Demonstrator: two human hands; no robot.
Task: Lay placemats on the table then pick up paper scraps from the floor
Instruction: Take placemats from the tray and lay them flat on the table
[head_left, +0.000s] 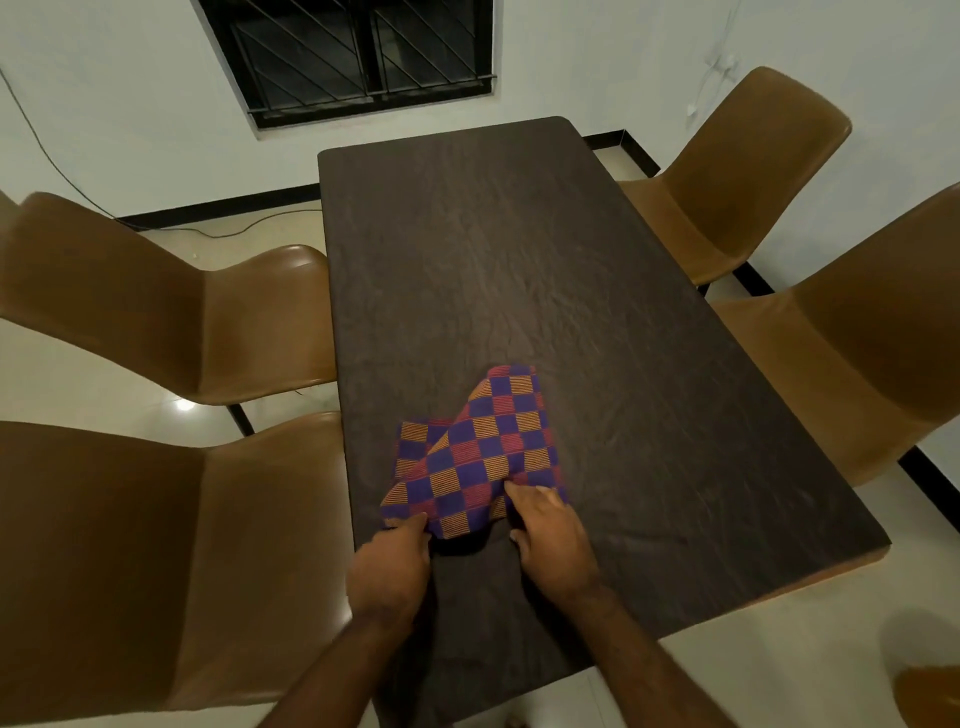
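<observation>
Both hands were down at the near end of the dark table (519, 249), and the checked placemat (475, 452) was right there between them, rumpled and half folded over itself, purple, orange and red squares all askew. The left hand (389, 566) had the near left corner of the cloth pinched between thumb and fingers, closed tight on it, close to the table's left edge. The right hand (553, 535) gripped the near right side of the same mat, fingers curled into the fabric and holding a bunched fold, knuckles up. The middle of the mat arched up off the tabletop between the two grips, while its far end lay toward the centre of the table, one corner pointing away at the far edge. A second layer showed on the left, a flap tucked under the upper fold; whether that was one mat doubled or two together, I couldn't tell. Brown chairs stood round the table: two on the left (156, 312), (156, 561), seats pushed up against the left edge, and two on the right (748, 171), (862, 353). Beyond the far end was a white wall with a barred window (348, 52), and a cable (244, 226) trailed along the pale floor (78, 384) by the left corner.
</observation>
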